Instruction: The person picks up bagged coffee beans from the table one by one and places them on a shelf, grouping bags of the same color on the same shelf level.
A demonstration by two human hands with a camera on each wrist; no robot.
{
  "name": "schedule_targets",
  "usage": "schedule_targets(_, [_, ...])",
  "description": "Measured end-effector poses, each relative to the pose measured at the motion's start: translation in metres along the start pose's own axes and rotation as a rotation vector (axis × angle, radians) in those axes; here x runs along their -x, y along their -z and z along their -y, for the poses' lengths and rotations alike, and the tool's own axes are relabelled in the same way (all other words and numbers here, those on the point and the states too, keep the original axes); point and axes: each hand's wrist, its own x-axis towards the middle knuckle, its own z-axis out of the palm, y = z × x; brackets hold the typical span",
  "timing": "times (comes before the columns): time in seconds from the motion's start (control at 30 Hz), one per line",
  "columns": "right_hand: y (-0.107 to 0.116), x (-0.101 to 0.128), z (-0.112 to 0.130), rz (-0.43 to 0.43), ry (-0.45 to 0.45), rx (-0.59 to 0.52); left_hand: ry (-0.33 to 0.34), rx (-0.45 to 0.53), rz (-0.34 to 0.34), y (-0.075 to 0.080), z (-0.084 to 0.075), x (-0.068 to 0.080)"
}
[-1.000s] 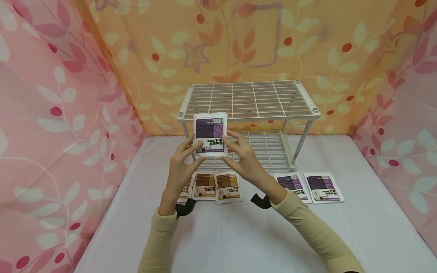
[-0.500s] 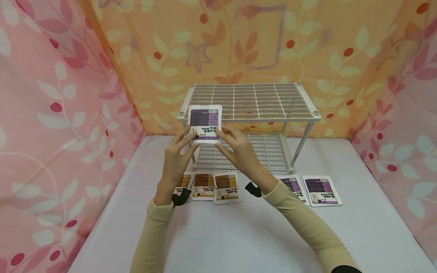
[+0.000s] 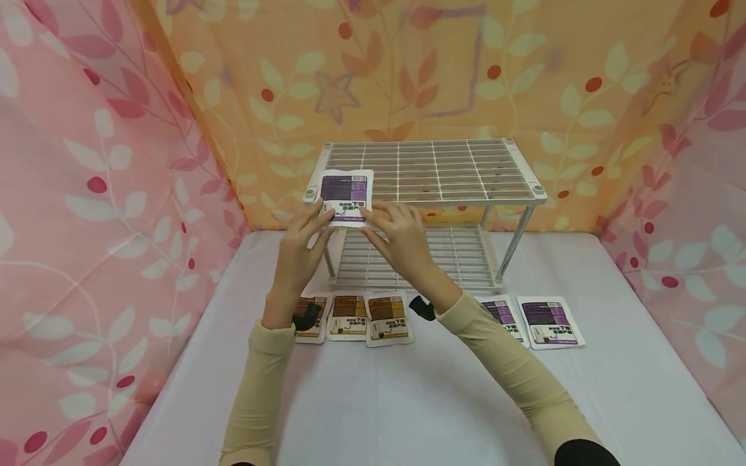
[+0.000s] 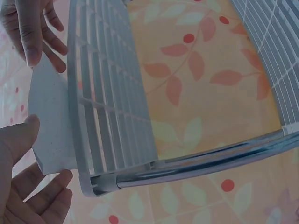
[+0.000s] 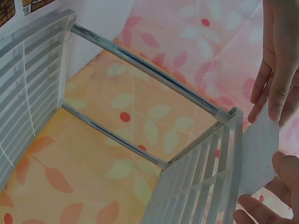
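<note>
A white packet with a purple label point(image 3: 344, 194) is raised at the left front corner of the rack's upper shelf, overlapping it in the head view. My left hand point(image 3: 298, 255) pinches its left edge. The right edge is pinched by my right hand point(image 3: 402, 243), fingers and thumb on either side. Both wrist views show the packet's plain white underside point(image 4: 51, 116) close beside the shelf edge. The white wire rack point(image 3: 443, 171) has two tiers on metal legs.
In front of the rack lie several brown-label packets point(image 3: 388, 318), one partly hidden by the left wrist strap. Two purple-label packets point(image 3: 550, 322) lie to the right, one partly behind my right sleeve. Patterned cloth walls point(image 3: 116, 194) surround the white table point(image 3: 373, 401).
Both hands have lifted the purple-label packet up and slightly left, from in front of the rack to the level of the upper shelf's front left corner.
</note>
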Motion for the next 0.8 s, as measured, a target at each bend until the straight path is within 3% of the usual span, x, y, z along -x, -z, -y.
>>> schedule_targets(0.33, [-0.007, -0.013, -0.001, 0.0, -0.019, 0.05, 0.007, -0.065, -0.009, 0.0, 0.012, -0.009])
schedule_targets(0.67, [-0.009, -0.02, 0.0, 0.06, -0.079, 0.076, -0.029, -0.116, -0.02, -0.002, 0.018, -0.021])
schedule_targets(0.8, [-0.008, -0.023, -0.002, 0.096, -0.107, 0.08, -0.008, -0.161, -0.009, -0.006, 0.02, -0.022])
